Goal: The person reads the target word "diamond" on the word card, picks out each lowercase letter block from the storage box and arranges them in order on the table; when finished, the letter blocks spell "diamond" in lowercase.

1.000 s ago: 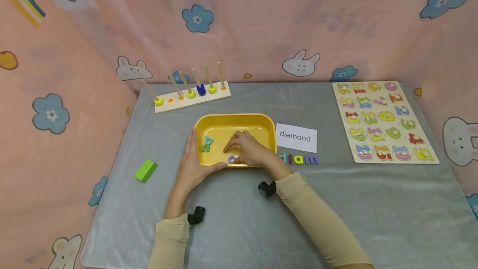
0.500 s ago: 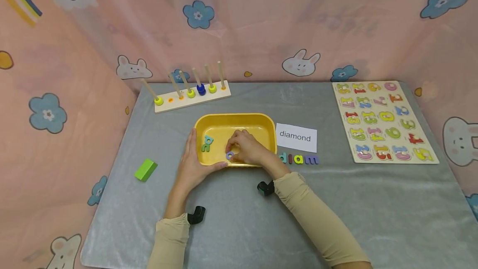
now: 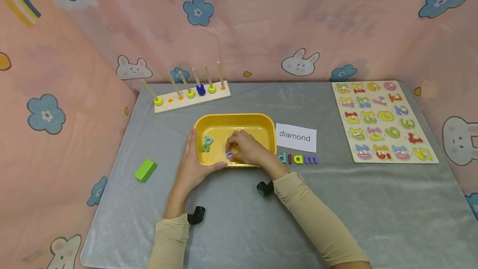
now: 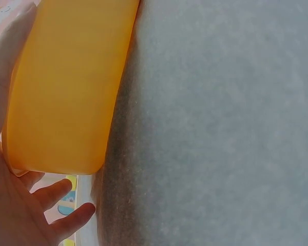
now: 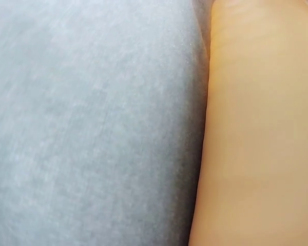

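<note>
In the head view, a yellow tray [image 3: 257, 124] stands on the grey cloth. My left hand [image 3: 192, 165] spans its near left corner, straight fingers along the left side and thumb along the front rim. The left wrist view shows that hand [image 4: 15, 195] against the tray's outer wall [image 4: 66, 92]. Inside the tray, my right hand [image 3: 246, 149] pinches a purple letter o [image 3: 229, 155] between thumb and fingers. A teal letter [image 3: 208, 140], probably d, and a green letter n [image 3: 205, 148] lie at the tray's left end. The right wrist view shows the tray's wall [image 5: 262, 128] but no fingers.
Right of the tray lies a card [image 3: 296, 138] reading "diamond", above a row of letters d, i, a, m [image 3: 298, 159]. A number puzzle board [image 3: 386, 121] lies far right. A peg stand [image 3: 192, 99] with rings is behind the tray; a green block [image 3: 146, 170] sits left.
My right thumb and fingers have closed on the purple letter o and drawn it slightly up and left within the tray. My left hand has stayed at the tray's corner.
</note>
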The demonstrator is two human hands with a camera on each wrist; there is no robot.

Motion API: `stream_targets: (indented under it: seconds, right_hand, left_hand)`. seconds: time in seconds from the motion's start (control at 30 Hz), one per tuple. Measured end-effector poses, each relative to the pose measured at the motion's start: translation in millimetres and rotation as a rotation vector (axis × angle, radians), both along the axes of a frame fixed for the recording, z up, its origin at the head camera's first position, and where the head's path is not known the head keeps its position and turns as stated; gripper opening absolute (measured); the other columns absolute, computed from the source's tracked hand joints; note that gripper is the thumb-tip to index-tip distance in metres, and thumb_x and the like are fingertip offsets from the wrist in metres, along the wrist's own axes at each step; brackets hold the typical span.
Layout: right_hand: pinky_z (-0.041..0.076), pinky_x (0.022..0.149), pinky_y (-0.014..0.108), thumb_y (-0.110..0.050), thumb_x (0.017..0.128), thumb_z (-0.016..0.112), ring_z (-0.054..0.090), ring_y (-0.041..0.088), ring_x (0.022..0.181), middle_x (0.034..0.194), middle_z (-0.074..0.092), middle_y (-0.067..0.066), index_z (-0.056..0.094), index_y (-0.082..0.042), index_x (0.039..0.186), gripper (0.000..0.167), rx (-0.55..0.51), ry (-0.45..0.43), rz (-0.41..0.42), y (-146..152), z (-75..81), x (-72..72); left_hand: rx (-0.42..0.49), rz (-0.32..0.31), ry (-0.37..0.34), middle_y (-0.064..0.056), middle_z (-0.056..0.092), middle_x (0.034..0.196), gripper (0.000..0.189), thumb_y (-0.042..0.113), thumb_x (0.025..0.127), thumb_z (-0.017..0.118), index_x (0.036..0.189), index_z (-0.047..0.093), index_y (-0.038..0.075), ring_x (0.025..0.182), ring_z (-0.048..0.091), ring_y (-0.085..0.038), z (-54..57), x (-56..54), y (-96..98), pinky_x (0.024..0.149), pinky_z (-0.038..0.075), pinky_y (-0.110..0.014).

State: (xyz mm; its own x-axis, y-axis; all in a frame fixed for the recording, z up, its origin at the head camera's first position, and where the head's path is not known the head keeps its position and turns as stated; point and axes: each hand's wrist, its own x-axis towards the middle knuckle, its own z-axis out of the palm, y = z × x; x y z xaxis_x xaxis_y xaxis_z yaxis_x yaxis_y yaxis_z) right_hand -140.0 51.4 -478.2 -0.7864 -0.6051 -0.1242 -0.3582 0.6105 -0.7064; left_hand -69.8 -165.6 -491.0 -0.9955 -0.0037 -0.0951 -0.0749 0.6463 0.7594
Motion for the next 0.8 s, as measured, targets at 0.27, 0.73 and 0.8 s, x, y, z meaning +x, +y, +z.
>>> stream_targets:
  seconds: [0.27,0.73,0.8]
  right_hand:
    - [0.053,0.084,0.033,-0.003,0.093,0.08,0.06,0.019,0.087,0.091,0.067,0.004,0.07,-0.009,0.102,0.014,-0.051,-0.015,-0.054,0,1.6,3.3]
    - [0.05,0.081,0.036,-0.006,0.091,0.083,0.064,0.019,0.086,0.098,0.076,0.004,0.075,-0.008,0.105,0.017,-0.288,0.125,-0.23,49,34.2,22.1]
    - [0.05,0.08,0.036,-0.005,0.091,0.083,0.063,0.019,0.086,0.099,0.077,0.004,0.076,-0.008,0.106,0.017,-0.3,0.149,-0.253,64,36.5,25.3]
  left_hand:
    - [0.005,0.004,0.002,-0.002,0.004,0.181,0.144,0.06,0.071,0.095,0.173,-0.001,0.023,0.164,0.019,-0.034,-1.3,-0.1,-0.2,0.129,0.024,-0.063]
    - [-0.003,0.006,-0.009,-0.002,0.004,0.181,0.146,0.059,0.07,0.096,0.172,-0.002,0.024,0.164,0.019,-0.035,-1.6,-0.7,-0.3,0.129,0.023,-0.063]
    - [0.002,0.008,-0.008,-0.002,0.004,0.181,0.146,0.057,0.07,0.096,0.173,-0.001,0.024,0.164,0.02,-0.034,-1.4,-0.5,-0.2,0.129,0.023,-0.062]
